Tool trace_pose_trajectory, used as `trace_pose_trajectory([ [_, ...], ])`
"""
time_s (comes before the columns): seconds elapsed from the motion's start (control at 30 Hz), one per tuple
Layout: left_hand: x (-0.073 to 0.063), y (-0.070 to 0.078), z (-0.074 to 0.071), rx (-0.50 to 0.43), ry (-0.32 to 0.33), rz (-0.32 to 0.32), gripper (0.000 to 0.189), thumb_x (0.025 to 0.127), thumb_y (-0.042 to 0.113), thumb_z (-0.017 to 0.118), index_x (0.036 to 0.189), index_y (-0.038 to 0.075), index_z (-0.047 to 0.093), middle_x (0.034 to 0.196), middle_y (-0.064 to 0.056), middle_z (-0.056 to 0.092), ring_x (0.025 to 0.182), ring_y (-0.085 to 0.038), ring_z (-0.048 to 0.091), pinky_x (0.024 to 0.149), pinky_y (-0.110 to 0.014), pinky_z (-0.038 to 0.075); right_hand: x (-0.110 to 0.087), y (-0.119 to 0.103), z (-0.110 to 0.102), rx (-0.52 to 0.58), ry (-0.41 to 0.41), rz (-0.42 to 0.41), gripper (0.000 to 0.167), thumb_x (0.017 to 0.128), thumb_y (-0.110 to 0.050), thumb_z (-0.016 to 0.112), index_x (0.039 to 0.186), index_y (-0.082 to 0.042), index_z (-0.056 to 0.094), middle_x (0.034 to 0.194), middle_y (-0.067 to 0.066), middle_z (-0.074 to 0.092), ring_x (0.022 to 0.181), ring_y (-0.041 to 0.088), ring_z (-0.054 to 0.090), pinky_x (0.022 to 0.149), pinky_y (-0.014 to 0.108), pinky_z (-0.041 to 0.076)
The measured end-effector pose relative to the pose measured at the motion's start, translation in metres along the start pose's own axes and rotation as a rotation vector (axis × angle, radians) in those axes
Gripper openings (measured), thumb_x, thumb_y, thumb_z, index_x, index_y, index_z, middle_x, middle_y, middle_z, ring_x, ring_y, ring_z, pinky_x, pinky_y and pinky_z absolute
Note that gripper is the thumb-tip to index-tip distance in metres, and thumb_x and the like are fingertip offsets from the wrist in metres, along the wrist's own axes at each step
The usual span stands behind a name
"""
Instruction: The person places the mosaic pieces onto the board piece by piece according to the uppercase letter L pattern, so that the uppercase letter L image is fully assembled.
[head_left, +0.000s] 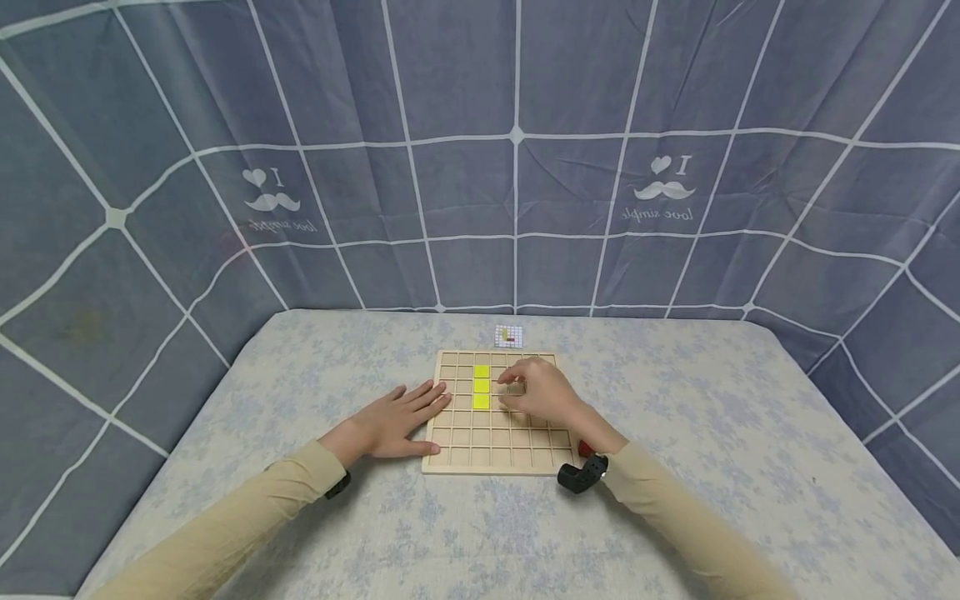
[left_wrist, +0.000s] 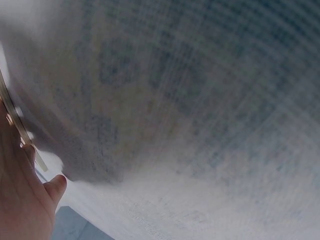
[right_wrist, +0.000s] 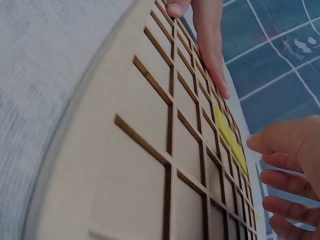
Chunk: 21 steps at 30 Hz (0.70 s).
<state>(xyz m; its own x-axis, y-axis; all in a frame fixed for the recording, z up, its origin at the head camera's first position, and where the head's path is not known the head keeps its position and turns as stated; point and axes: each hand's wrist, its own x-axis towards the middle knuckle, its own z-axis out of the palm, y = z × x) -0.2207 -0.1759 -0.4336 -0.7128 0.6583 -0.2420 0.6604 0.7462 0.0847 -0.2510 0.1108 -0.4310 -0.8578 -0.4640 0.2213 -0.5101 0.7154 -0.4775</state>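
A wooden grid board [head_left: 480,458] lies on the table, with three yellow squares [head_left: 482,387] in one column of its cells. My left hand [head_left: 393,422] rests flat on the board's left edge, fingers spread. The left wrist view has only part of that left hand [left_wrist: 25,195] at its edge, by a strip of board. Over the cells right of the yellow squares hovers my right hand [head_left: 543,390]. Its thumb and fingers are apart and loosely bent, with nothing seen between them; the right wrist view has the right hand [right_wrist: 295,170] above the board too.
A small printed grid card [head_left: 508,337] with coloured cells lies beyond the board's far edge. Something red [head_left: 585,449] shows beside the board, partly hidden by my right wrist. A patterned cloth covers the table [head_left: 675,400], and a blue checked curtain [head_left: 465,192] hangs behind.
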Motion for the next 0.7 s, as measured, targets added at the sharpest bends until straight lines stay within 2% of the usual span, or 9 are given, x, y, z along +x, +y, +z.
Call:
trace_pose_trajectory([
  [0.2,0.000,0.001,-0.001,-0.006,-0.005,0.000,0.083,0.093,0.067,0.039,0.156,0.019,0.013,0.164,-0.005,0.008,0.151,-0.027,0.010,0.118,-0.056,0.017,-0.012,0.011,-0.021,0.000,0.037,0.009,0.022,0.081,-0.022,0.076,0.100,-0.011,0.076,0.098,0.002,0.073,0.088,0.020,0.064,0.072,0.032,0.053],
  [0.43,0.000,0.000,-0.001,0.002,-0.005,0.001,0.083,0.093,0.067,0.038,0.157,0.020,0.012,0.164,-0.004,0.007,0.151,-0.026,0.009,0.119,-0.056,0.017,-0.030,0.026,-0.041,-0.032,0.070,0.058,0.023,0.081,-0.021,0.076,0.101,-0.010,0.076,0.101,0.004,0.072,0.089,0.022,0.063,0.072,0.035,0.052],
  [0.7,-0.002,0.002,-0.003,-0.028,0.004,0.018,0.082,0.094,0.064,0.041,0.156,0.017,0.016,0.163,-0.007,0.010,0.150,-0.029,0.011,0.118,-0.057,0.018,-0.053,0.040,-0.060,-0.091,0.080,0.114,0.024,0.081,-0.021,0.076,0.102,-0.010,0.075,0.100,0.004,0.072,0.090,0.024,0.062,0.072,0.037,0.052],
])
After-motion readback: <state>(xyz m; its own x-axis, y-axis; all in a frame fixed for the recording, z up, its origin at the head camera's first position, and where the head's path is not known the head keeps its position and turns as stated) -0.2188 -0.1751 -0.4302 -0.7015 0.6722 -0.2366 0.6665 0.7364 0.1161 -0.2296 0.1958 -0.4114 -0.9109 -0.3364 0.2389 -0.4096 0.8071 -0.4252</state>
